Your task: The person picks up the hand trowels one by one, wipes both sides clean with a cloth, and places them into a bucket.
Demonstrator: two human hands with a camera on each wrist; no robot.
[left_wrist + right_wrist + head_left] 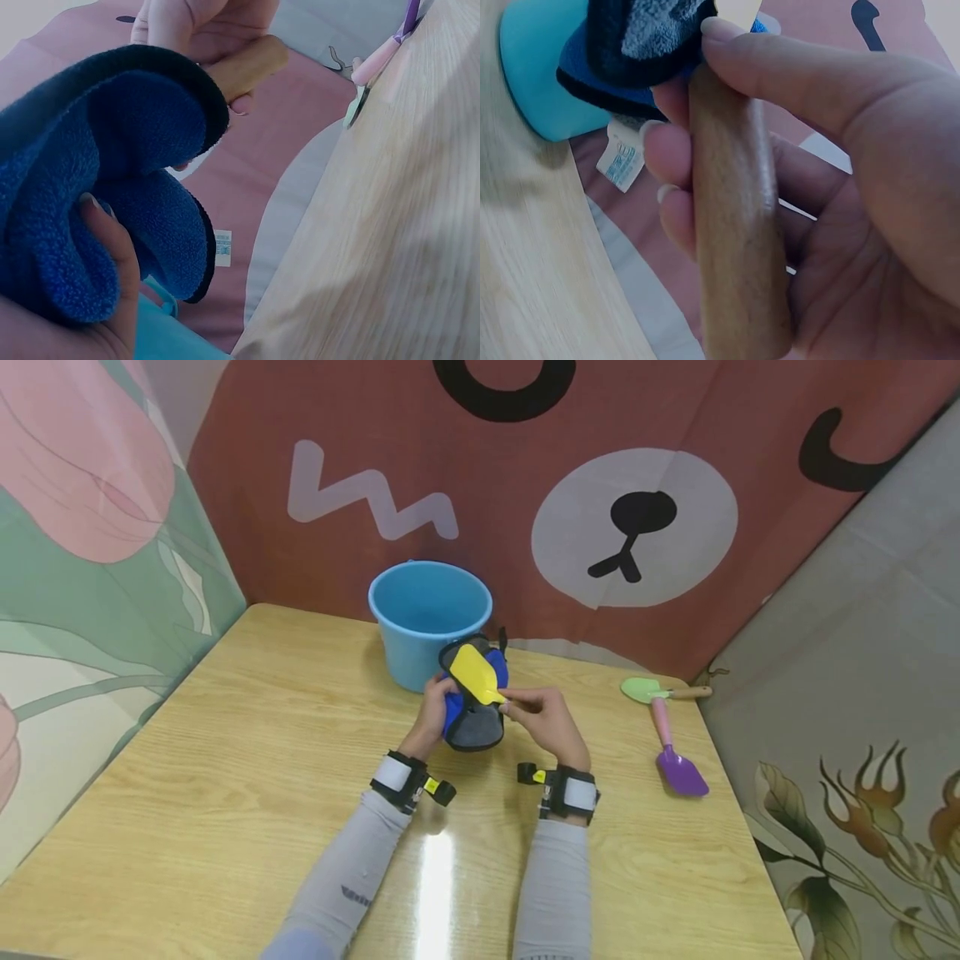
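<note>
In the head view my left hand [431, 714] grips a blue-and-grey cloth [478, 728] with black edging. The left wrist view shows its blue side [142, 124] folded around my thumb. My right hand [551, 722] holds a small garden trowel by its wooden handle [735, 217], with the thumb near the blade end and fingers round the far side. The trowel's yellow blade [474, 672] lies over the grey face of the cloth. Both are held up in front of a light blue bucket [408, 656], overlapping its right side in the head view.
A trowel with a light green blade [639, 690] and wooden handle lies at the table's right edge. Touching it is a purple trowel [681, 772] with a pink handle. A bear-print curtain [360, 410] hangs behind the wooden table [187, 827].
</note>
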